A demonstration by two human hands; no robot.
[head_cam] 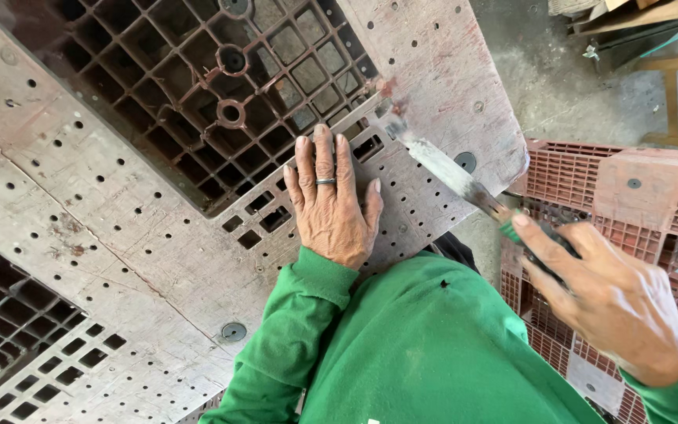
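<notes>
Now one left hand (pixel 329 206) flat on one pallet (pixel 143 228); right hand (pixel 610 302) gripping one scraper (pixel 449 174)

No packages, labels, signs or screens are seen in the head view.
</notes>
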